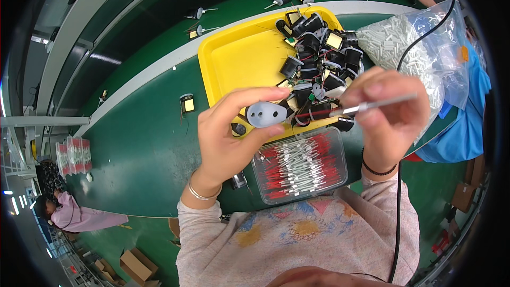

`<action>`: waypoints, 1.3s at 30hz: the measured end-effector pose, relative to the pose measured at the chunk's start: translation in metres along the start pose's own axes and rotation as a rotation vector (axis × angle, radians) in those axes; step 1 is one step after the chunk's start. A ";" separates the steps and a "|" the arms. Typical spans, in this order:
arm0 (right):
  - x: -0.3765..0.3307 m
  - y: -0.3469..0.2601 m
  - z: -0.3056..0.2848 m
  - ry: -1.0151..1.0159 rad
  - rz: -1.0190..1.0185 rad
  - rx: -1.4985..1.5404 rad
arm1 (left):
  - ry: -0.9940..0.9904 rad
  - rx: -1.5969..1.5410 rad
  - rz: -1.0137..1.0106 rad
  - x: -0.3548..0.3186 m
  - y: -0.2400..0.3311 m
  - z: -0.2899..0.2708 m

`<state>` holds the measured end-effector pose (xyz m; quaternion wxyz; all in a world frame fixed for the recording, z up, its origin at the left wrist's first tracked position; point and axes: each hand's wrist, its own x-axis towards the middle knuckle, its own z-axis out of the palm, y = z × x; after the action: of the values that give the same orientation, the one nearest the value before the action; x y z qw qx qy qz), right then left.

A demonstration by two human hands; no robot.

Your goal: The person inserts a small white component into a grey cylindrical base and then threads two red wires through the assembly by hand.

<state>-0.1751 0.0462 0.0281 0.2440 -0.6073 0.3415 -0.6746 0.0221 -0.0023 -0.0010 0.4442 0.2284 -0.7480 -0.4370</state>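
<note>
Over near side of yellow tray (239, 58), left hand (226, 130) pinches grey cap (265, 115); right hand (396, 114) grips thin rod (350, 110) right of cap, long axis running left-right, red end toward cap.

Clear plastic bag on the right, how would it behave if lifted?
The clear bag would probably sag, as it looks thin and wrinkled. Its white pieces would likely shift, lying jumbled; being so many, they may make it weighty.

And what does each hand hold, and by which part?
Left hand: a grey oval-faced part, by opposite edges. Right hand: a slim silvery piece, seemingly near its middle.
</note>
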 end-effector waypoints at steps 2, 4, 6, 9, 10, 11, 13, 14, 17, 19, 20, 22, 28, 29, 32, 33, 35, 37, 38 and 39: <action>-0.002 -0.006 0.001 -0.052 -0.035 -0.040 | 0.049 0.001 -0.005 -0.002 -0.001 0.009; 0.000 -0.008 0.000 -0.131 -0.021 -0.065 | 0.127 -0.079 0.129 -0.004 -0.003 0.014; 0.000 -0.007 0.000 -0.182 0.004 -0.081 | 0.123 -0.051 0.185 -0.003 -0.007 0.015; -0.002 -0.005 0.002 -0.122 0.052 -0.037 | 0.126 0.002 0.257 -0.003 -0.010 0.017; -0.001 -0.007 0.001 -0.132 0.059 -0.042 | 0.136 0.031 0.272 -0.002 -0.010 0.017; -0.001 -0.008 0.001 -0.135 0.063 -0.044 | 0.132 0.029 0.271 -0.002 -0.009 0.017; -0.001 -0.009 -0.001 -0.159 0.050 -0.086 | 0.132 0.066 0.287 -0.002 -0.009 0.018; -0.001 -0.010 -0.001 -0.168 0.041 -0.107 | 0.127 0.063 0.289 -0.002 -0.009 0.018; -0.002 -0.007 -0.002 -0.179 -0.043 -0.164 | 0.131 0.104 0.307 -0.002 -0.010 0.018; -0.001 -0.007 -0.002 -0.169 -0.080 -0.177 | 0.138 0.122 0.305 -0.002 -0.009 0.018; -0.001 -0.008 -0.001 -0.163 -0.086 -0.177 | 0.136 0.123 0.307 -0.003 -0.009 0.018; -0.001 -0.008 -0.002 -0.179 -0.130 -0.193 | 0.146 0.116 0.312 -0.003 -0.009 0.019; -0.008 -0.013 0.001 -0.227 -0.272 -0.357 | 0.149 0.140 0.304 -0.003 -0.006 0.019; -0.009 -0.012 0.001 -0.219 -0.295 -0.353 | 0.148 0.142 0.306 -0.003 -0.005 0.018; -0.013 -0.009 0.003 -0.219 -0.324 -0.360 | 0.151 0.152 0.299 -0.003 -0.005 0.017; -0.013 -0.009 0.002 -0.221 -0.327 -0.368 | 0.156 0.151 0.298 -0.003 -0.005 0.017; -0.012 -0.011 0.001 -0.263 -0.344 -0.398 | 0.161 0.151 0.298 -0.003 -0.004 0.017; -0.013 -0.010 0.000 -0.303 -0.358 -0.414 | 0.184 0.175 0.283 -0.005 -0.004 0.017; -0.014 -0.009 0.001 -0.282 -0.373 -0.413 | 0.185 0.178 0.282 -0.005 -0.005 0.016; -0.015 -0.009 0.001 -0.270 -0.378 -0.416 | 0.178 0.209 0.302 -0.005 -0.005 0.016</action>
<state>-0.1710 0.0625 0.0250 0.0279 -0.7810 0.3175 -0.5370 0.0106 0.0059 -0.0107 0.5431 0.1962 -0.7727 -0.2634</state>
